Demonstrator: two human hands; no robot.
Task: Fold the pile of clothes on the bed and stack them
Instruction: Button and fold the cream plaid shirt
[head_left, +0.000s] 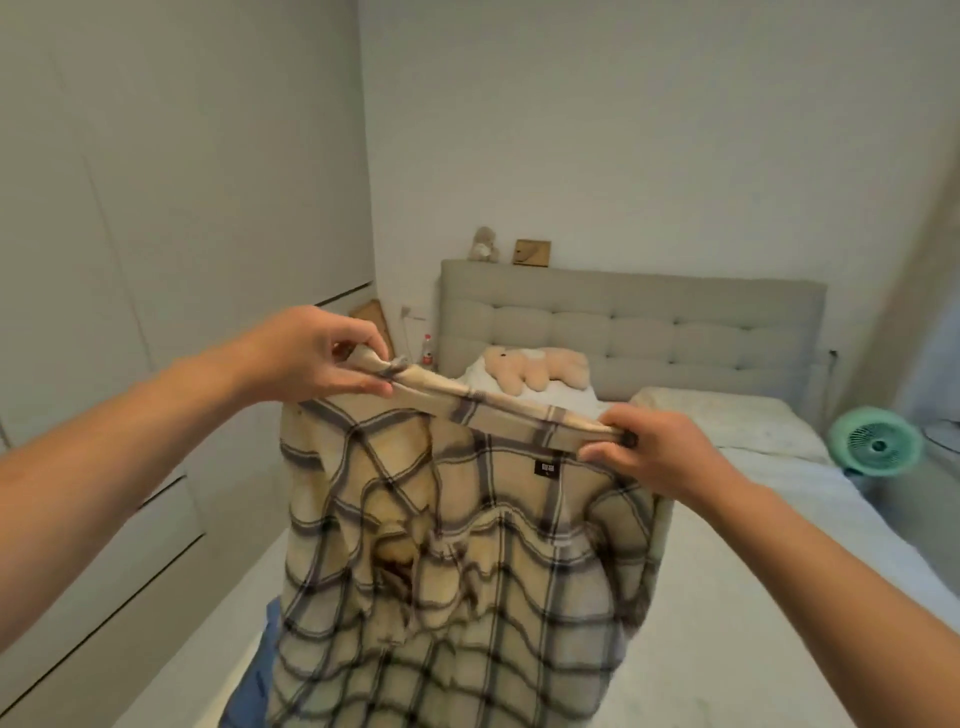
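Pinched at both ends of the collar of the plaid shirt (457, 561): left hand (317, 353) on the end toward the wardrobe, right hand (660, 452) on the end toward the fan (878, 441), each grip closed on cloth. Hung in the air above the foot of the bed (727, 597), back panel bunched, with something blue (260, 675) lying below. Best shaken taut and level, then laid flat before folding the sleeves in.

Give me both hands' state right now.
Left hand: pinching the plaid shirt at its collar.
Right hand: gripping the collar's other end.
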